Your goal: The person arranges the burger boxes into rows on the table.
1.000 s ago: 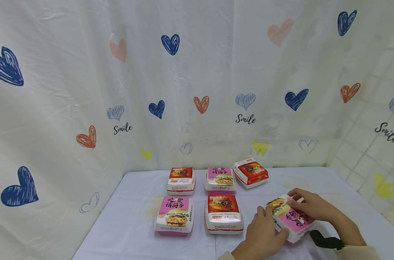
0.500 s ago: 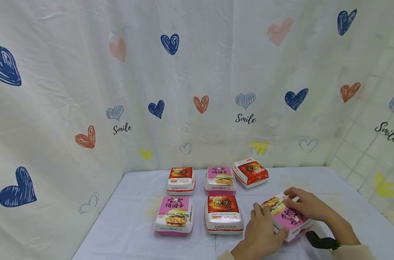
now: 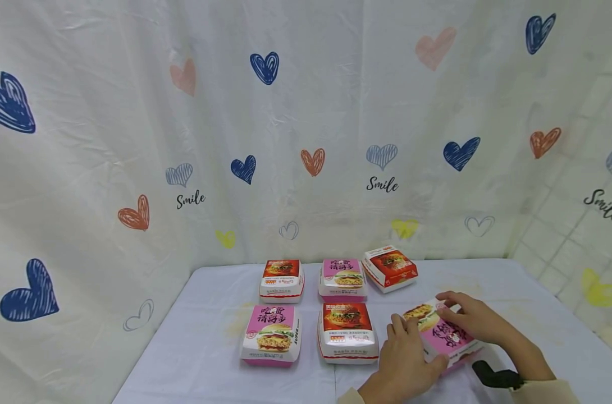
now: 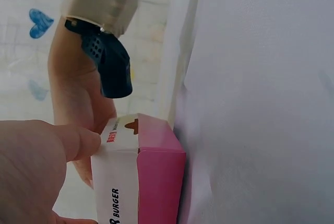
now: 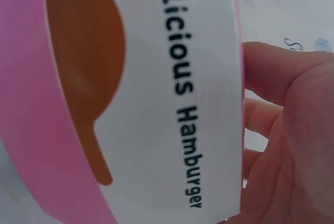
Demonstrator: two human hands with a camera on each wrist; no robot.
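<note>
Left hand (image 3: 406, 359) and right hand (image 3: 475, 318) pinch a skewed pink burger box (image 3: 450, 336) near a red-topped carton (image 3: 347, 335) — apparently lining it up, a gentle turn seemingly needed.

Your left hand (image 3: 407, 359) hides part of the pink box (image 3: 447, 335) beneath it; your right hand (image 3: 475, 320) covers a corner. The right wrist view's top edge crops that box; the red-topped box (image 3: 346, 317) beside your left hand bears fine print (image 3: 348, 332) too small to read.
</note>
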